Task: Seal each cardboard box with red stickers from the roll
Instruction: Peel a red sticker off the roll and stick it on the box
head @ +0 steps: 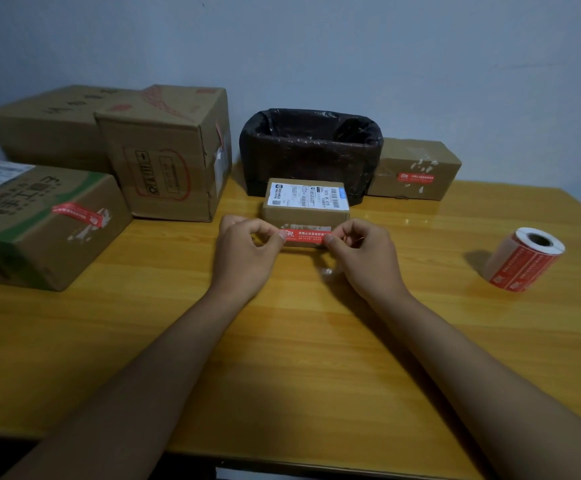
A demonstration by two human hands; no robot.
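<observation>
Across the wooden table [282,358], cardboard boxes crowd the left of the frame: a large stack [164,150] at upper left and a green-printed box [39,223] below it, already bearing a red seal, while a bin lined with a black bag [311,147] sits at centre back and another sealed box [415,169] stands to its right. At centre, a small box [305,202] with a white shipping label awaits its seal as the left hand [244,251] and right hand [362,254] stretch a red sticker [305,235] against its near face, fingers pinching one end each. Uneven tension could likely lay the strip crooked or wrinkled, or let its adhesive fold onto itself or cling to fingertips. The sticker roll [524,259] lies on its side at right, well apart, and looks free to roll.
</observation>
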